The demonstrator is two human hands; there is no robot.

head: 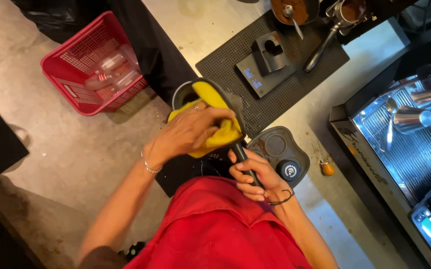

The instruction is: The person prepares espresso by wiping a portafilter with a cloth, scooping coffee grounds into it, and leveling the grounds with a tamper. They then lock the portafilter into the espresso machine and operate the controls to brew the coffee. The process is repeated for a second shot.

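My left hand [191,132] presses a yellow cloth [224,135] into the head of a portafilter, whose basket is hidden under the cloth. My right hand [256,174] grips the portafilter's black handle [240,152] just below. Both hands are held over a round grey knock bin [181,94] at the counter's edge. I wear a red apron [215,229].
A black mat [295,84] holds a small scale [265,65] with a stand. A second portafilter [337,22] and a bowl of ground coffee [295,10] lie beyond. A tamping station [282,152] sits by my right hand. An espresso machine [404,134] stands right; a red basket [96,65] on the floor left.
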